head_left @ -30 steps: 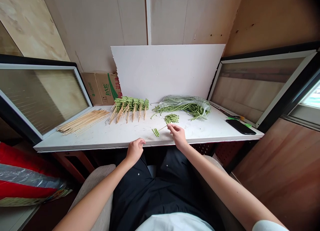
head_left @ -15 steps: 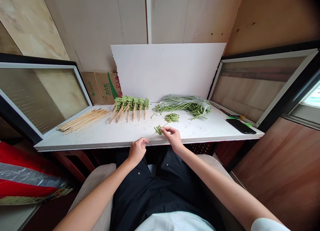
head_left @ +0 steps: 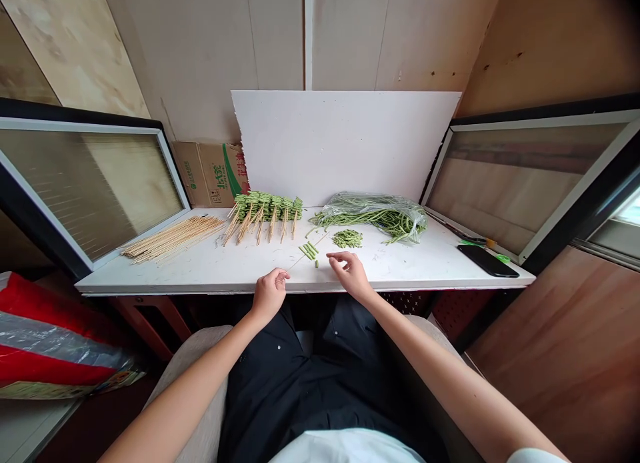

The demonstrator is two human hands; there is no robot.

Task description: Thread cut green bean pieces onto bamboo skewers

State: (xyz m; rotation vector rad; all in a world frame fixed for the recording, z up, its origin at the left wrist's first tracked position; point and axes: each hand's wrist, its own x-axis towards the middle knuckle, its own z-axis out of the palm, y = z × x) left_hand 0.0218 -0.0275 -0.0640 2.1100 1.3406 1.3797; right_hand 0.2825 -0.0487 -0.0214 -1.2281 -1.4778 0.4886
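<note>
My left hand [head_left: 270, 293] is closed around the lower end of a thin bamboo skewer [head_left: 296, 261], which slants up to the right over the table edge. Several short green bean pieces [head_left: 309, 251] sit crosswise on it. My right hand [head_left: 349, 273] is just right of the skewer, apart from it, thumb and forefinger parted with nothing visible between them. Between the hands, one loose bean piece [head_left: 317, 264] lies on the white tabletop [head_left: 240, 273]. Beyond my right hand is a small pile of cut bean pieces [head_left: 347, 238].
Bare skewers [head_left: 173, 238] lie at the left, beside a stack of loaded bean skewers [head_left: 267, 209]. Long beans in a clear plastic bag [head_left: 375, 213] lie behind the cut pile. A black phone [head_left: 487, 260] is at the right. A cardboard box [head_left: 207, 173] stands at the back left.
My right hand has let go of the beans on the skewer and moved right. A loose bean piece now shows on the table. My left hand still holds the skewer.
</note>
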